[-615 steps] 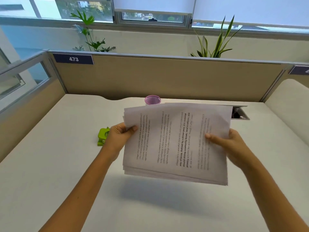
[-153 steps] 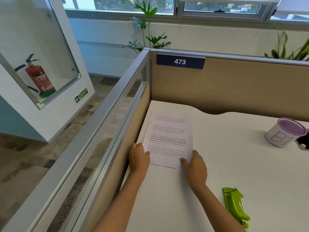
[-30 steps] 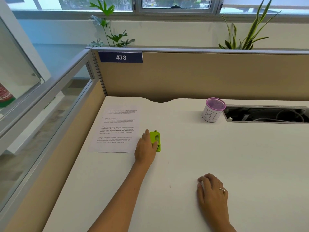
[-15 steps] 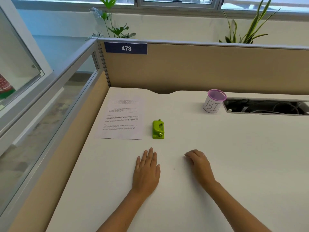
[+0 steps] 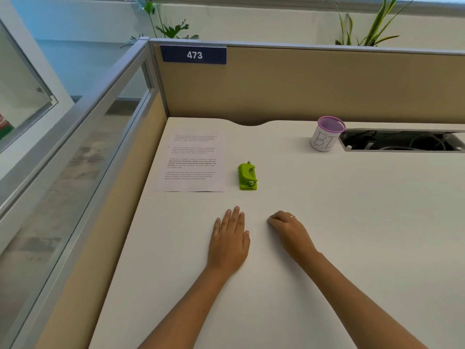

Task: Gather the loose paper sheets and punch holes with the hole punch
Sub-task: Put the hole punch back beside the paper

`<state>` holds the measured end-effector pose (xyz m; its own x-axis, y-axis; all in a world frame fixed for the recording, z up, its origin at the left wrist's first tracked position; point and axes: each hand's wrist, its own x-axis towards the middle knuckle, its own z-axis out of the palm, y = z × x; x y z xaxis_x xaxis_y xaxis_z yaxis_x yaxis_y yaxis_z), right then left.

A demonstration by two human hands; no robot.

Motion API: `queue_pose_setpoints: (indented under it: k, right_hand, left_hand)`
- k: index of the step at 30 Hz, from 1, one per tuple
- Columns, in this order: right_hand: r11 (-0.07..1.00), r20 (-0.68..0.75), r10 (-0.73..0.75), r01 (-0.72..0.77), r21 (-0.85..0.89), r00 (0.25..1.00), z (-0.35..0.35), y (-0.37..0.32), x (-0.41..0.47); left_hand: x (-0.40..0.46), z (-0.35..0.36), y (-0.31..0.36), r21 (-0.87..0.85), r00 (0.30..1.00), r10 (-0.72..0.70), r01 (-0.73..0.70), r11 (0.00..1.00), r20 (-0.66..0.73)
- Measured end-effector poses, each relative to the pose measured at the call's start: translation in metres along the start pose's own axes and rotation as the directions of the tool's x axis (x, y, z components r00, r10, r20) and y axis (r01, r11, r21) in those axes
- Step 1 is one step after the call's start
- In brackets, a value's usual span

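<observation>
A neat stack of printed paper sheets [image 5: 192, 159] lies flat near the desk's far left corner. Just right of it sits a small green hole punch [image 5: 247, 176], apart from the paper. My left hand [image 5: 230, 241] rests palm down on the white desk [image 5: 352, 235], fingers straight and close together, holding nothing, a short way in front of the punch. My right hand [image 5: 289, 229] rests beside it with fingers curled under, a ring on one finger, nothing in it.
A white cup with a purple rim [image 5: 325, 134] stands at the back, next to an open cable slot [image 5: 402, 141] in the desk. Tan partition walls [image 5: 302, 84] close the back and left; a glass panel [image 5: 75, 159] runs along the left.
One second ago my left hand was on the hole punch; it has let go and drawn back to lie flat on the desk. My right hand shifted slightly forward. Punch and paper stay put.
</observation>
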<state>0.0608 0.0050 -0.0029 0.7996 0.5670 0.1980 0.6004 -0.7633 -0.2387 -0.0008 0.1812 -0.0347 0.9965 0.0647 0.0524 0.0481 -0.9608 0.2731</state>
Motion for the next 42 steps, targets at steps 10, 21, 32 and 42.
queue_pose_setpoints:
  k: [10,21,32,42]
  right_hand:
    - [0.899,-0.184,0.389,-0.328,0.292,0.903,0.007,-0.005,-0.032]
    - [0.969,0.197,0.19,-0.152,-0.194,0.962,0.006,-0.019,-0.018]
    - [0.957,0.22,0.263,-0.226,-0.181,0.939,-0.011,0.011,0.012]
    - [-0.016,0.446,0.678,-0.594,0.804,0.585,-0.049,0.116,-0.016]
  left_hand:
    - [0.001,0.003,-0.003,-0.038,1.0,0.011,-0.011,0.999,-0.01]
    - [0.0,0.003,-0.003,-0.043,1.0,0.012,-0.013,0.999,-0.015]
    - [0.002,0.006,0.0,-0.025,1.0,-0.013,0.012,1.0,-0.01]
    - [0.018,0.016,0.044,0.005,0.99,-0.141,0.141,0.99,-0.005]
